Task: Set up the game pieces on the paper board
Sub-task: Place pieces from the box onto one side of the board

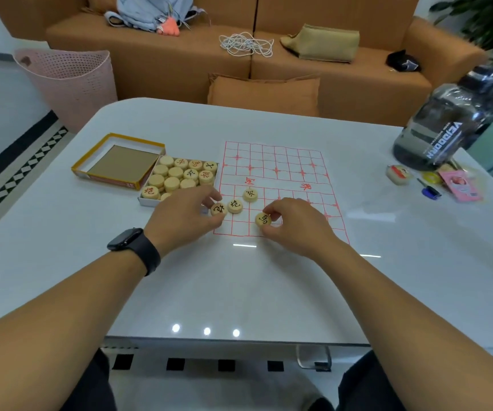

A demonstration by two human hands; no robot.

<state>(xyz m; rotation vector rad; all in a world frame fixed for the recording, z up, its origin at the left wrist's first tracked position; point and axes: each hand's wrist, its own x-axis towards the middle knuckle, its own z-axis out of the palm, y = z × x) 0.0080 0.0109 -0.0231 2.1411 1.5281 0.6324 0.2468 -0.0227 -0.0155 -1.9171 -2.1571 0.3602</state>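
Observation:
A paper board (pixel 281 167) with a red grid lies flat on the white table. Two round wooden pieces with black characters rest on its near left part, one (pixel 250 194) further back and one (pixel 235 206) closer to me. My left hand (pixel 186 216) pinches a third black-marked piece (pixel 218 209) at the board's left edge. My right hand (pixel 292 222) grips another black-marked piece (pixel 263 219) over the near rows. A white tray (pixel 143 200) left of the board holds several more pieces (pixel 177 175), red and black.
The yellow-rimmed box lid (pixel 118 161) sits left of the tray. A large dark water bottle (pixel 447 123), a small tin, a blue pen (pixel 430 191) and a pink card (pixel 461 186) stand at the table's right. A pink basket (pixel 67 81) and an orange sofa lie beyond.

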